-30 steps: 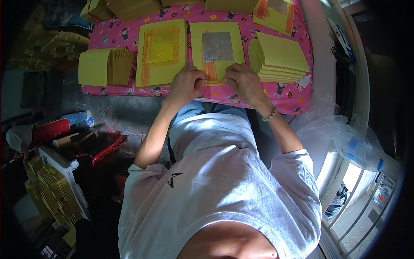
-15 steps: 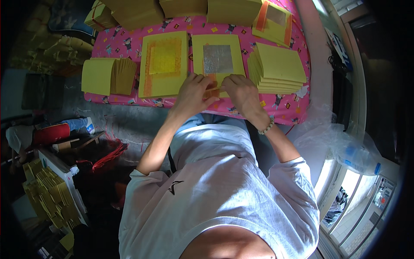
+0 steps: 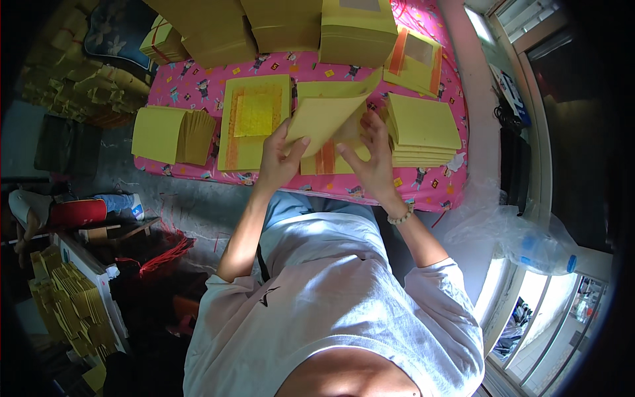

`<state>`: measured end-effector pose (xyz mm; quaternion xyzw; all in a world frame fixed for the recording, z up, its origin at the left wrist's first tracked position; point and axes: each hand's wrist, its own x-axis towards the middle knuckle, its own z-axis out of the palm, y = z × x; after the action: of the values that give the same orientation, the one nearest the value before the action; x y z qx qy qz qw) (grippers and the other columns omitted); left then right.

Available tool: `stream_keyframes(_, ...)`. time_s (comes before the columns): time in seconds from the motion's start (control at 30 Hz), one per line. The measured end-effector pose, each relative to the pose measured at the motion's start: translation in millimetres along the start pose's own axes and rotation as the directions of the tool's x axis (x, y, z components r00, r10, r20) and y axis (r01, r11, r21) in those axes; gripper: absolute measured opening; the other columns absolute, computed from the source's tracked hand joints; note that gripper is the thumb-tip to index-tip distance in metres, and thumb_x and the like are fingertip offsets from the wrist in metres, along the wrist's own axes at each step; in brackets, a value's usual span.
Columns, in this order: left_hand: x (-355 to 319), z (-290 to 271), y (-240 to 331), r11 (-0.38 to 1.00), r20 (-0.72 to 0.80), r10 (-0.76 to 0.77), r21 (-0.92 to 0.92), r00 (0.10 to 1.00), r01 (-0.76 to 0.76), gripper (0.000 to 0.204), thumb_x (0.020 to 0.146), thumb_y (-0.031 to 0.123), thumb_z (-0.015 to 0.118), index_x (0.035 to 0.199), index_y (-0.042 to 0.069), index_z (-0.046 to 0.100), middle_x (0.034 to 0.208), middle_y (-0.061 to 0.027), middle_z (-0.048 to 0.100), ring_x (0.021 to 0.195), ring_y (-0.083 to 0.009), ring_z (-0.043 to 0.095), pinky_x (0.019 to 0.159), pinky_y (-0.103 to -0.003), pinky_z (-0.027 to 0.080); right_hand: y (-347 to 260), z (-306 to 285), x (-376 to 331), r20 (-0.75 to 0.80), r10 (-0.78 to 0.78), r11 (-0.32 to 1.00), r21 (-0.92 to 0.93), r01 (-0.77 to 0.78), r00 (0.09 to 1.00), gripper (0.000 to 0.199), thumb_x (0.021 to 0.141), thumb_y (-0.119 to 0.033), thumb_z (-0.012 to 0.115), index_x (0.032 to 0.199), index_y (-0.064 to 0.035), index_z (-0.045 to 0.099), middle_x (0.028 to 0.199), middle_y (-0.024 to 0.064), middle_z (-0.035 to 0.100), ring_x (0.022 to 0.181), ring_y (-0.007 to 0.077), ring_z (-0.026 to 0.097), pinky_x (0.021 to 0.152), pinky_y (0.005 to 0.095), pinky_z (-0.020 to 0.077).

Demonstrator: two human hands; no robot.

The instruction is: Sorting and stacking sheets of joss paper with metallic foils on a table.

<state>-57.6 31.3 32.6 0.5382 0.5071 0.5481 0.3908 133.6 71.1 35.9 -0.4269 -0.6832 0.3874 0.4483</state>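
My left hand (image 3: 282, 157) pinches the left part of a yellow paper sheet (image 3: 327, 118), thumb in front. That sheet is raised and bent over, its upper right corner standing up. My right hand (image 3: 374, 157) is open just right of it, fingers spread and curved. Under the raised sheet lies more yellow paper with an orange strip (image 3: 324, 161), partly hidden. To the left is a yellow paper stack (image 3: 228, 149) whose top bears a shiny yellow square (image 3: 256, 114) inside an orange border. A fanned pile of yellow folded paper (image 3: 423, 126) sits right of my right hand.
The table has a pink patterned cover (image 3: 344, 192). Another folded pile (image 3: 159, 135) lies at its left, and tall yellow stacks (image 3: 357, 36) line the back. A clear plastic bag (image 3: 529, 238) hangs at right. Another person (image 3: 73, 210) is at far left, near red strings (image 3: 165, 255).
My hands were close together at the near edge of the paper with the silver square. They have moved apart, and the left one now holds a sheet up, bent over. The view has shifted slightly.
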Motion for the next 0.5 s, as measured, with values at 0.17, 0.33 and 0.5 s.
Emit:
stream_keyframes(0.17, -4.4, -10.1, -9.4, 0.908, 0.161, -0.001, -0.413, 0.987, 0.068, 0.037, 0.088, 0.005, 0.06, 0.124, 0.001, 0.05, 0.115, -0.0067, 0.06, 0.106, -0.0126, 0.055, 0.091, -0.027, 0.043, 16.3, 2.6, 12.4, 0.112, -0.052, 0.977, 0.211, 0.027, 0.992, 0.101, 0.071, -0.013, 0.079, 0.143, -0.0048, 0.009, 0.142, 0.0151, 0.027, 0.132, 0.0272, 0.031, 0.108, 0.0391, 0.029)
stream_keyframes(0.33, -3.0, -0.9, -18.2, 0.873, 0.251, -0.073, -0.451, 0.965, 0.183, 0.039, 0.087, 0.005, 0.061, 0.124, 0.002, 0.049, 0.115, -0.0066, 0.06, 0.106, -0.0115, 0.055, 0.091, -0.028, 0.043, 16.1, 3.1, 12.2, 0.258, -0.051, 0.911, 0.408, -0.061, 0.965, 0.09, 0.071, -0.013, 0.08, 0.139, -0.0021, 0.022, 0.135, 0.0161, 0.038, 0.128, 0.0251, 0.037, 0.104, 0.0371, 0.035)
stream_keyframes(0.5, 2.3, 18.1, -21.3, 0.894, 0.161, -0.081, -0.425, 0.984, 0.143, 0.036, 0.085, 0.004, 0.062, 0.119, 0.001, 0.05, 0.109, -0.0051, 0.06, 0.1, -0.011, 0.056, 0.088, -0.028, 0.044, 16.0, 2.7, 3.6, 0.291, 0.131, 0.847, 0.464, -0.259, 0.948, 0.063, 0.076, -0.005, 0.074, 0.128, -0.0009, 0.038, 0.122, 0.009, 0.053, 0.111, 0.016, 0.053, 0.094, 0.0306, 0.0445)
